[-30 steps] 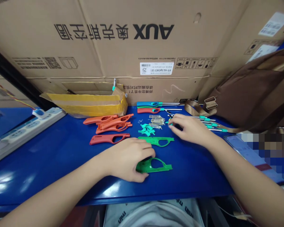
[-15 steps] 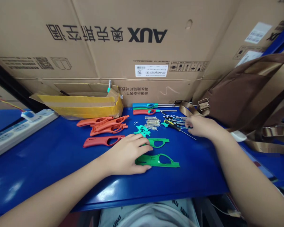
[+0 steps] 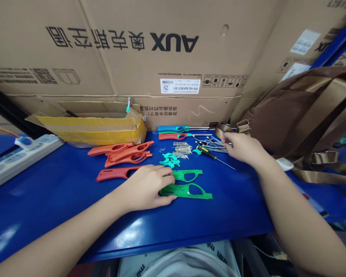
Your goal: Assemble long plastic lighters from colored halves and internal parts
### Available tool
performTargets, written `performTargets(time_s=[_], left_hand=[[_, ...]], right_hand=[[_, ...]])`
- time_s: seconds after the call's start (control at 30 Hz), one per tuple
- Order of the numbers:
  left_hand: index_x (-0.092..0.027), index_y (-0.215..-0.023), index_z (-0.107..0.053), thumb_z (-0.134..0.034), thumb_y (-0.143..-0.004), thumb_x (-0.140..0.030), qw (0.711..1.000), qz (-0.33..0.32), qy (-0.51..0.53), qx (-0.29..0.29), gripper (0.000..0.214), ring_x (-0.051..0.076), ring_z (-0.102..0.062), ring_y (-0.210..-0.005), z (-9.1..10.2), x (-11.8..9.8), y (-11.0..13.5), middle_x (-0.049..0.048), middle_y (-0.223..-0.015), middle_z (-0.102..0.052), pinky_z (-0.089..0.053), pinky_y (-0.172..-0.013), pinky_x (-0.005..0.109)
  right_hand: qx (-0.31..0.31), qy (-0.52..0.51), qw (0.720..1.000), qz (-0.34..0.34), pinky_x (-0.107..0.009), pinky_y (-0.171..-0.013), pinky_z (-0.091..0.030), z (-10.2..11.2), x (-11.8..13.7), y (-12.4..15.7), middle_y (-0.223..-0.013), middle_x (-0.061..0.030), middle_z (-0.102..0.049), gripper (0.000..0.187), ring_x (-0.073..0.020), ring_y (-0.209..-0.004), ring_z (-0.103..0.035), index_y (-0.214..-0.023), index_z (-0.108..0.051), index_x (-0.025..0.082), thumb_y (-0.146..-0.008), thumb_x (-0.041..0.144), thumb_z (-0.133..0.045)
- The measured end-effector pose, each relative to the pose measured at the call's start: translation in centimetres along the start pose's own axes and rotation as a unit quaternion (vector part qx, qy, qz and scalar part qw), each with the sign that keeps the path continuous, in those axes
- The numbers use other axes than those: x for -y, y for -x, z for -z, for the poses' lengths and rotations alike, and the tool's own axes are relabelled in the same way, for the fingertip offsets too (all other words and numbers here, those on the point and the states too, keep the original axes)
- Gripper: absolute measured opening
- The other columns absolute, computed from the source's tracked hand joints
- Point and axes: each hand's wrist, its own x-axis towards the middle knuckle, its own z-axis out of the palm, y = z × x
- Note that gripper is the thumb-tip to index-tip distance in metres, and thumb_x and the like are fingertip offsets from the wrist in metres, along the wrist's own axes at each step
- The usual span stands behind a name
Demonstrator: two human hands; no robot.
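Left hand (image 3: pixel 148 188), centre: closed on lower green casing half (image 3: pixel 181 191). Right hand (image 3: pixel 243 149), right of centre: at wired parts (image 3: pixel 210 145), grip unclear. Apparent step: part-picking; next move calls for careful pinch.

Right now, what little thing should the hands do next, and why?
I'd say the right hand could pinch just one wired part and draw it free, because its fingertips are at that tangled pile, while the left hand has its thumb and fingers around one end of the nearer green shell.
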Motion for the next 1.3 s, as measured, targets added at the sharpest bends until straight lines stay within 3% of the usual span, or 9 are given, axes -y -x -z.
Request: performTargets(time_s=[0.1,0.23,0.4,0.6,0.73,0.83,0.93,1.13,1.3], left_hand=[[-0.019,-0.097,-0.069,-0.062,-0.095,-0.045,1.0,0.005,-0.011,0.0,0.027,0.022,-0.066,-0.089,0.0,0.0,0.0,0.0033,-0.098,-0.069,-0.05,-0.081,0.035],[-0.019,-0.094,-0.069,-0.064,-0.093,-0.044,1.0,0.02,-0.019,0.008,0.026,0.021,-0.066,-0.086,0.2,0.1,0.0,0.0027,-0.095,-0.068,-0.049,-0.077,0.034],[-0.019,-0.092,-0.068,-0.065,-0.091,-0.043,0.999,0.041,-0.029,0.016,0.024,0.02,-0.066,-0.081,0.6,0.1,0.0,0.0008,-0.091,-0.066,-0.044,-0.068,0.033],[-0.019,-0.09,-0.067,-0.065,-0.091,-0.041,0.997,0.069,-0.033,0.031,0.022,0.02,-0.065,-0.079,1.1,-0.5,0.2,0.0007,-0.09,-0.066,-0.042,-0.064,0.033],[-0.019,-0.086,-0.066,-0.067,-0.09,-0.04,0.996,0.069,-0.044,0.041,0.021,0.02,-0.064,-0.077,1.6,-1.0,0.4,0.0013,-0.089,-0.066,-0.041,-0.064,0.033],[-0.019,-0.083,-0.066,-0.069,-0.087,-0.04,0.995,0.072,-0.051,0.047,0.021,0.021,-0.065,-0.076,2.0,-1.0,0.5,0.0015,-0.087,-0.067,-0.04,-0.063,0.032],[-0.019,-0.079,-0.068,-0.071,-0.085,-0.04,0.993,0.087,-0.062,0.053,0.022,0.021,-0.065,-0.074,2.4,-0.8,0.7,0.0021,-0.084,-0.068,-0.039,-0.06,0.032],[-0.019,-0.079,-0.071,-0.073,-0.083,-0.041,0.992,0.093,-0.06,0.06,0.022,0.023,-0.067,-0.075,2.8,-0.8,0.7,0.0033,-0.083,-0.07,-0.044,-0.063,0.033],[-0.02,-0.092,-0.073,-0.071,-0.085,-0.047,0.995,0.082,-0.035,0.044,0.028,0.025,-0.07,-0.082,2.6,-1.3,0.6,0.0035,-0.089,-0.073,-0.047,-0.068,0.035]], right_hand=[[-0.097,-0.113,0.988,0.046,-0.029,-0.059,-0.036,-0.4,0.2,-0.2,-0.088,-0.0066,-0.071,0.009,-0.0225,-0.079,-0.065,-0.092,-0.061,0.022,-0.088,0.021,-0.052],[-0.194,-0.285,0.933,0.102,-0.028,-0.061,-0.042,-0.6,0.9,-0.1,-0.076,-0.0018,-0.063,0.003,-0.0168,-0.065,-0.057,-0.088,-0.057,0.021,-0.088,0.024,-0.056],[-0.234,-0.278,0.919,0.152,-0.03,-0.068,-0.046,-0.6,2.5,0.7,-0.08,-0.0022,-0.063,0.002,-0.0183,-0.072,-0.06,-0.091,-0.057,0.021,-0.089,0.02,-0.057],[-0.193,-0.173,0.92,0.295,-0.034,-0.078,-0.047,-0.1,3.9,2.2,-0.104,-0.0086,-0.066,0.013,-0.0228,-0.091,-0.062,-0.105,-0.06,0.02,-0.1,0.02,-0.048],[-0.084,-0.165,0.911,0.368,-0.031,-0.077,-0.046,0.2,5.3,3.2,-0.106,-0.0067,-0.066,0.015,-0.0206,-0.094,-0.064,-0.107,-0.063,0.021,-0.102,0.022,-0.048],[0.005,-0.16,0.893,0.42,-0.029,-0.071,-0.044,-0.1,6.5,3.8,-0.1,-0.0035,-0.067,0.015,-0.0171,-0.085,-0.063,-0.103,-0.065,0.021,-0.102,0.022,-0.05],[0.052,-0.144,0.886,0.438,-0.029,-0.068,-0.042,-0.6,7.2,4.2,-0.097,-0.0029,-0.067,0.016,-0.0164,-0.081,-0.063,-0.1,-0.067,0.02,-0.103,0.022,-0.051],[0.069,-0.157,0.881,0.44,-0.028,-0.071,-0.043,-0.9,7.2,4.2,-0.099,-0.0038,-0.068,0.017,-0.0169,-0.087,-0.064,-0.103,-0.068,0.02,-0.103,0.022,-0.051],[0.026,-0.165,0.871,0.462,-0.029,-0.071,-0.043,-0.9,7.3,4.5,-0.097,-0.0047,-0.068,0.02,-0.0173,-0.086,-0.063,-0.104,-0.069,0.019,-0.103,0.023,-0.049]])
